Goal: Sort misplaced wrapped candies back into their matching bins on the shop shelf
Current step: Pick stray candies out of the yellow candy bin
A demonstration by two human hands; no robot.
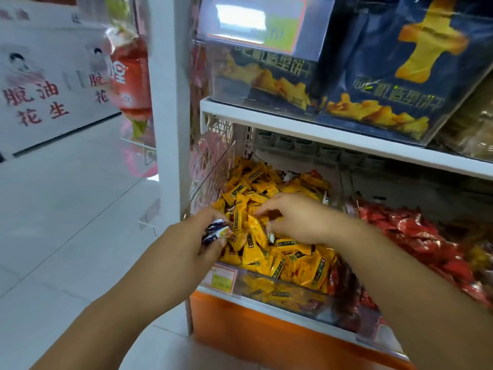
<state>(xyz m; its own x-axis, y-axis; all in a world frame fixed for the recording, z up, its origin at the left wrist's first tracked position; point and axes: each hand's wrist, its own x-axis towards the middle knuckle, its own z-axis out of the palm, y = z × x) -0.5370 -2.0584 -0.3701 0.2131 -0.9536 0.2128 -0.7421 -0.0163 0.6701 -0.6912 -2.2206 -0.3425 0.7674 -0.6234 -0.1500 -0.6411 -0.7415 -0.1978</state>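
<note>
Left fingers (208, 216) are clenched round a small clutch of blue-and-white candies (215, 231), slick little pillow packs with crimped ends. The left hand (194, 237) parks at the near left corner of the bin, serving as a pouch, I'd say, so the other hand is free to hunt. Now the right hand (296, 220): it hovers low over the heap, right fingers (262, 210) bent down and raking among the wrappers. Whether they've pinched anything, I cannot tell; it's blurred. Under both hands lies a loose drift of yellow candies (266, 252), glossy foil with dark label strips, piled every which way, so odd ones hide easily. The clear bin (266, 287) holding them has a see-through plastic front, with a price tag (221, 279) at its left end. Next door on the right sits a crinkly mass of red candies (413, 236), likely one home for strays. Below runs the orange base (253, 329). Above, the white shelf (320, 132) carries big dark blue biscuit bags (386, 76) behind clear plastic. Pale tiled floor (66, 209) spreads off to the left.
</note>
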